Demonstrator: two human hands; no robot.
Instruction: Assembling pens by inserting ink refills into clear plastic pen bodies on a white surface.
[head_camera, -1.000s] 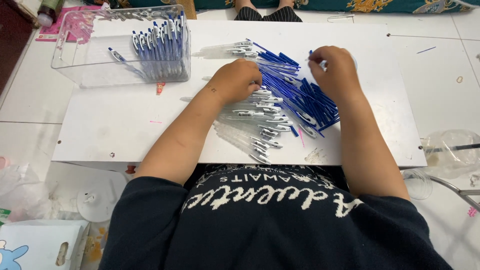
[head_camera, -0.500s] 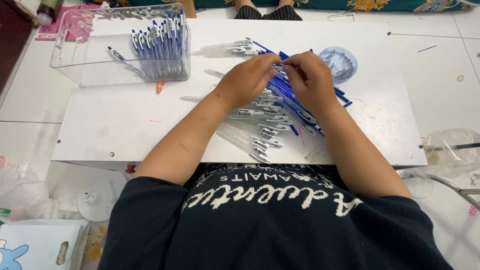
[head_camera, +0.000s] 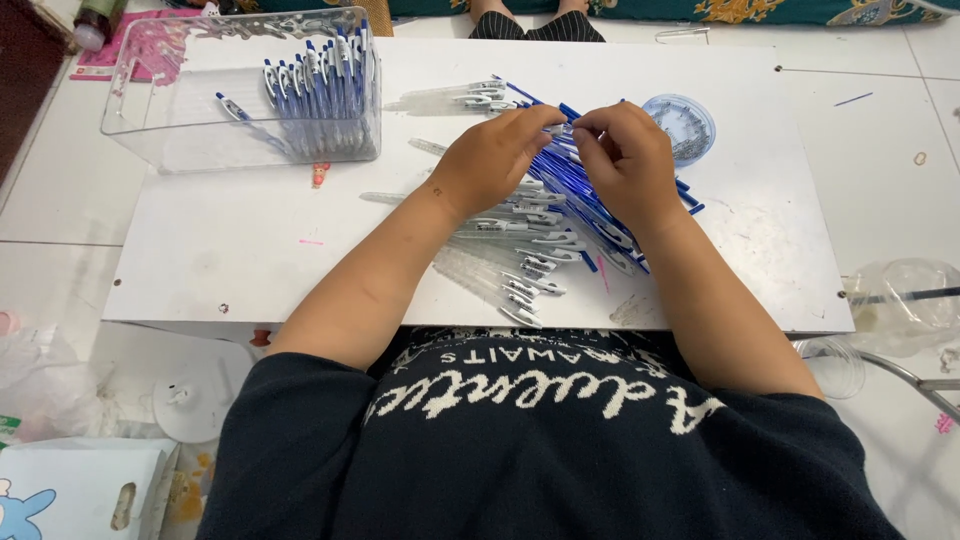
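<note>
Well to the left of the hands a clear plastic bin (head_camera: 150, 110) holds finished blue-and-white pens (head_camera: 320, 90) leaning at its right end. The left hand (head_camera: 495, 160) and right hand (head_camera: 625, 155) meet fingertip to fingertip, pinching one thin blue pen part (head_camera: 562, 128) between them. Directly beneath the grip lies the heap of blue refills (head_camera: 580, 200) and clear barrels (head_camera: 510, 250) on the white board (head_camera: 250, 250); a round clear lid (head_camera: 690, 125) sits just right.

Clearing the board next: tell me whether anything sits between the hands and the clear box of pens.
Nothing visible does. Left hand and right hand meet over the pen pile; only bare white board lies toward the clear box.
</note>
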